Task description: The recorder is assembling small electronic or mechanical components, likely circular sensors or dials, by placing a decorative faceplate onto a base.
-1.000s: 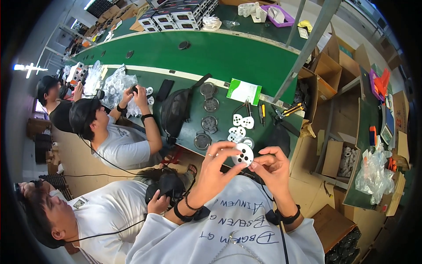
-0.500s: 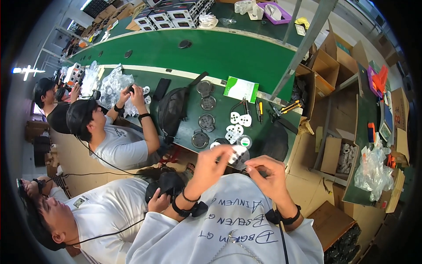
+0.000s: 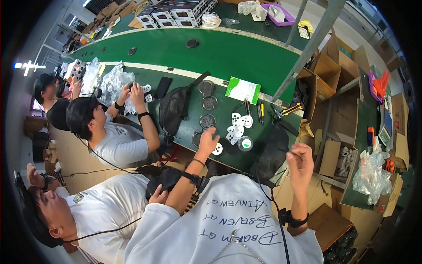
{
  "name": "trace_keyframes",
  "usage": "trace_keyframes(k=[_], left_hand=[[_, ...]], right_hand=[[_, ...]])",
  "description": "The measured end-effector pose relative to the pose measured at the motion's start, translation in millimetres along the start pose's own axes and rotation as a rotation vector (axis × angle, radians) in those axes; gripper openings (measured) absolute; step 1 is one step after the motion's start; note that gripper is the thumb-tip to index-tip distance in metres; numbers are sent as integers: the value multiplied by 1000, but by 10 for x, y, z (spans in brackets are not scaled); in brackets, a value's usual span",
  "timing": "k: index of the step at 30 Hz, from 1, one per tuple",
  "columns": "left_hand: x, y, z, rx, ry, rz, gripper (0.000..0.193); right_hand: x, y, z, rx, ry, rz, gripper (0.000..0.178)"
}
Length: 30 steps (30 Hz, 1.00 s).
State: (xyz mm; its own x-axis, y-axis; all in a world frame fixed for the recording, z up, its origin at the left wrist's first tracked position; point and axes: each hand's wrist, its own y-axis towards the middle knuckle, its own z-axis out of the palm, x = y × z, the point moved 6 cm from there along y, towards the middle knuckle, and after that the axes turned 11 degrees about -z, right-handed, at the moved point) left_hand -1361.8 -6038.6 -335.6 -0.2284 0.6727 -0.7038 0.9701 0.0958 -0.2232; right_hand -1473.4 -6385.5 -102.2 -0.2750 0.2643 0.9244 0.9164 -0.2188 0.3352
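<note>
My left hand is over the near edge of the bench, fingers loosely extended and apart, beside a dark round case that it partly covers. I see nothing held in it. Near its fingertips lies a white disc with holes. My right hand is raised off to the right, next to a black bag, its fingers loosely bent and apart with nothing visible in them. Several more white holed discs lie beyond, with a round clear container bearing a green and white label.
More dark round cases line the bench beside a black waist bag. Pliers, yellow-black cutters and a green-white packet lie farther back. A metal post rises at right. Co-workers sit to my left.
My hands have moved apart, left hand leftward over the bench and right hand to the right. The white disc and the dark see-through piece are no longer between them.
</note>
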Motion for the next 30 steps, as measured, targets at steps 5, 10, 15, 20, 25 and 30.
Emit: trace_keyframes(k=[5,10,15,20,25,30], left_hand=[[170,-411,97,74,370,-19,63],[421,-130,-180,-204,155,-79,64],[110,198,-125,-160,312,-11,86],[104,481,29,-122,395,-101,96],[57,664,138,-173,538,-234,88],[71,822,98,-115,484,-154,59]], right_hand=[[-241,-58,-91,-210,363,281,17],[-215,-22,45,-166,393,345,25],[-196,15,192,-81,365,340,39],[-93,22,258,-48,365,319,36],[-99,-15,198,-103,340,327,33],[-105,-23,211,-70,378,344,28]])
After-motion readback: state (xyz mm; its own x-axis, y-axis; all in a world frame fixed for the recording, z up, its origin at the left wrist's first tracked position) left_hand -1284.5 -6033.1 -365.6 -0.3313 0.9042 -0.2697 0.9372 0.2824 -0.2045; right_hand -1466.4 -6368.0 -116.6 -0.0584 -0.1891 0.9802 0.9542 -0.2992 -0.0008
